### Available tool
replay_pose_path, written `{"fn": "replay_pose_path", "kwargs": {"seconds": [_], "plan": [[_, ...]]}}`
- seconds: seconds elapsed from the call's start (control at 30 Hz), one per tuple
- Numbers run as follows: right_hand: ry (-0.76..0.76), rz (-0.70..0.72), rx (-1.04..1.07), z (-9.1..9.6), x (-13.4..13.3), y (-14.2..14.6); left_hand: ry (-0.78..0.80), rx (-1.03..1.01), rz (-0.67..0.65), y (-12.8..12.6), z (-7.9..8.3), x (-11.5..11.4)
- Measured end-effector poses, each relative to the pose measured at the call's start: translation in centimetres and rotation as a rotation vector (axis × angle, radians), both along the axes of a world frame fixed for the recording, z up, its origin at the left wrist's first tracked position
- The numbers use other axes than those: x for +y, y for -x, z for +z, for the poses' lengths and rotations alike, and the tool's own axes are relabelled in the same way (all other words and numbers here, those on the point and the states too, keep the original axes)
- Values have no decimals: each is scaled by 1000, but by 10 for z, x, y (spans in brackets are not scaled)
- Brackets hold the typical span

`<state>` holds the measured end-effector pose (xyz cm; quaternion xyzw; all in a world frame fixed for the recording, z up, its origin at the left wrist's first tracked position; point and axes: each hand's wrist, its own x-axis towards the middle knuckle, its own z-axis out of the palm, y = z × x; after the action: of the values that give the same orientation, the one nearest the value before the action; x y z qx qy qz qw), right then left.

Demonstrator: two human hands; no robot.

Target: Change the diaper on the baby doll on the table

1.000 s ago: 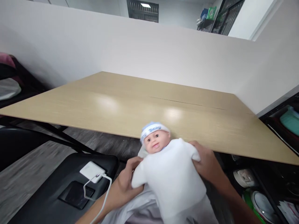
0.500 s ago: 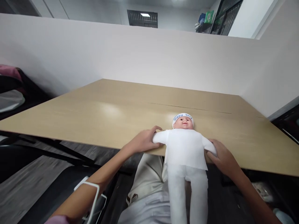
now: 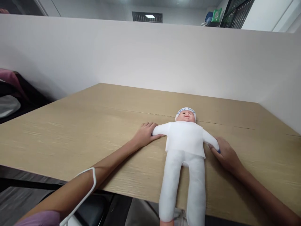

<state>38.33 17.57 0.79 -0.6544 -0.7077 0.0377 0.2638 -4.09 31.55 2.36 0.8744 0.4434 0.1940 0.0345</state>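
A baby doll (image 3: pixel 184 140) in a white suit and a white cap lies on its back on the light wooden table (image 3: pixel 98 125), head away from me. Its legs stretch toward me and its feet hang past the table's near edge. My left hand (image 3: pixel 144 135) rests on the table with its fingers closed on the end of the doll's arm on the left. My right hand (image 3: pixel 225 153) grips the end of the doll's other arm, fingers curled round it.
A white partition wall (image 3: pixel 141 53) stands along the far and right sides of the table. A white cable (image 3: pixel 81 196) loops over my left forearm. Dark furniture with pink and grey cloth (image 3: pixel 7 94) sits at the far left.
The doll has gone from upright over my lap to lying flat on the table, farther from me. Both hands moved forward with it and hold its arms spread.
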Motion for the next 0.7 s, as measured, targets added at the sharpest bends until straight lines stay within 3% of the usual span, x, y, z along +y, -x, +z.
{"fn": "replay_pose_path", "kwargs": {"seconds": [0.23, 0.43, 0.57, 0.7], "plan": [[-131, 4, -52, -12, 80, -12, -75, -125, 24, -11, -12, 75], [-252, -59, -98, -12, 146, -23, -115, -164, 137, -28, -8, 129], [-267, -82, -130, -11, 174, -34, -111, -195, 184, -28, -9, 150], [-235, -108, -141, -16, 180, -47, -78, -196, 203, -22, -15, 155]]}}
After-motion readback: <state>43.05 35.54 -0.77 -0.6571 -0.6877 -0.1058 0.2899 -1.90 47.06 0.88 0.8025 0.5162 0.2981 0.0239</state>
